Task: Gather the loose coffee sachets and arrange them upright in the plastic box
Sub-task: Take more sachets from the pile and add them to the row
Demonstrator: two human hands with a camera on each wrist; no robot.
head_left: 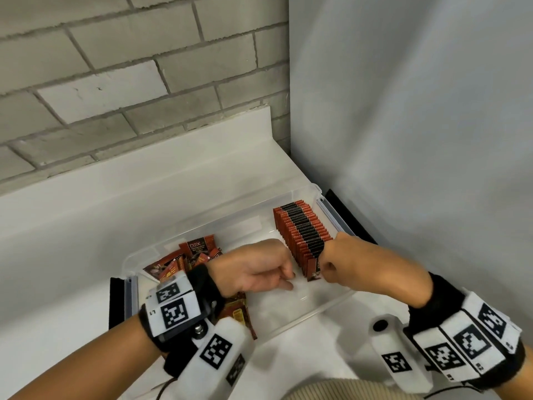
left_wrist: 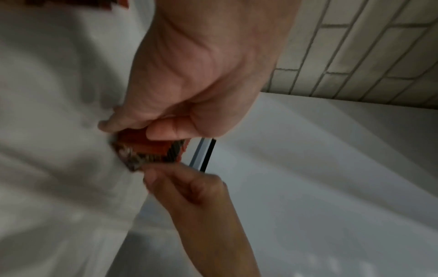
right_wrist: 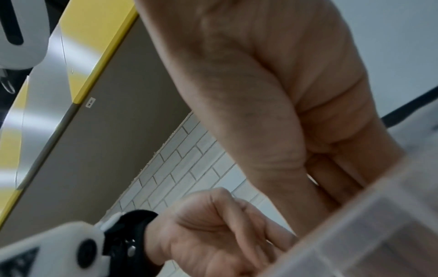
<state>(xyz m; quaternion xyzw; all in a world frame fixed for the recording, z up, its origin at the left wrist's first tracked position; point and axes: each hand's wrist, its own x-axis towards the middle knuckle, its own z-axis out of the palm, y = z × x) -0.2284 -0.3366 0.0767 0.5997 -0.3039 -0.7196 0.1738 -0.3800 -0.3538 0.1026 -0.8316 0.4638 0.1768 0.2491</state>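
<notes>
A clear plastic box (head_left: 274, 310) sits on a white counter. A long row of upright red-and-black sachets (head_left: 302, 229) fills its right part. My right hand (head_left: 323, 267) pinches the front sachet (head_left: 313, 269) at the near end of that row. My left hand (head_left: 290, 281) hovers just left of it, fingers curled, with nothing visible in them. Loose sachets (head_left: 196, 252) lie piled at the box's left end, some hidden under my left wrist. In the left wrist view the row (left_wrist: 147, 148) shows between my left hand (left_wrist: 137, 127) and my right hand (left_wrist: 151, 174), blurred.
Black-edged latches stand at both ends of the box, left (head_left: 115, 301) and right (head_left: 352, 217). A white ledge (head_left: 173, 157) and a grey brick wall (head_left: 115, 67) run behind. A white panel (head_left: 403, 140) closes in the right side.
</notes>
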